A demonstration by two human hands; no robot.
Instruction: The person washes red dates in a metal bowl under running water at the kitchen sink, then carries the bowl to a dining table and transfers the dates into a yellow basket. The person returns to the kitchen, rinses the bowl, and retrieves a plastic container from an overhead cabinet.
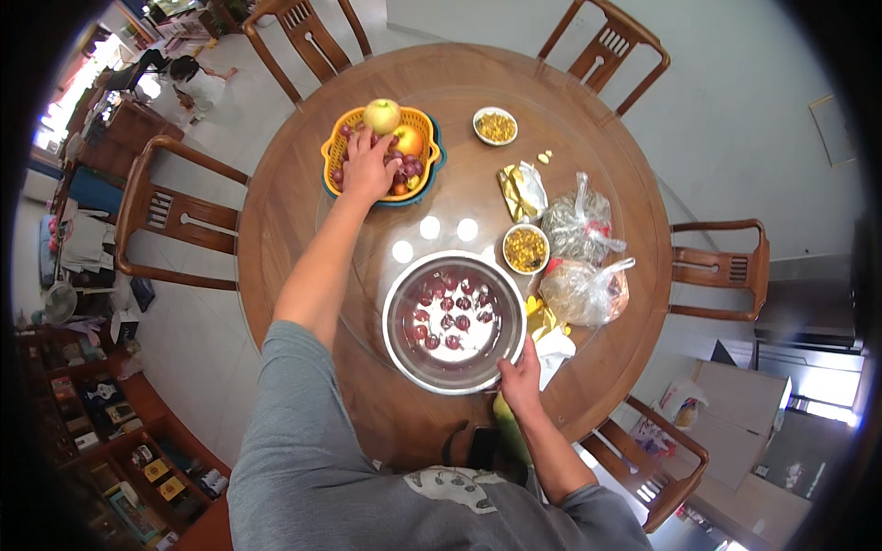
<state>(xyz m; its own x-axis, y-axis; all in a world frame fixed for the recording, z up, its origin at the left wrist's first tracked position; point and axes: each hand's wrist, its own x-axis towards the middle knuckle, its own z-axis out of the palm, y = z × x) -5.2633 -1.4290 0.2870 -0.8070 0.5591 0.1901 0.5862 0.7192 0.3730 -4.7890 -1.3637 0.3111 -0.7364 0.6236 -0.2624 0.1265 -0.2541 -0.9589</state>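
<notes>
My left hand (368,169) reaches into a yellow plastic basket (330,142), its fingers spread over red grapes (411,165). Whether it grips any of them is hidden under the palm. Two apples lie in the same basket, one at the far rim (382,116) and one just right of my fingers (408,140). With thumb over the rim, my right hand (521,379) holds the near right side of a stainless steel basin (397,358). Loose red grapes (462,322) are scattered, apart from one another, across the basin's shiny bottom.
Right of the basin are a bowl of yellow food (526,249), tied plastic bags (586,293) and a gold packet (522,193). Another bowl (495,127) stands farther back. A dark phone (484,448) lies near my body. Wooden chairs (186,213) ring the round table (289,206). A person (198,86) is at far left.
</notes>
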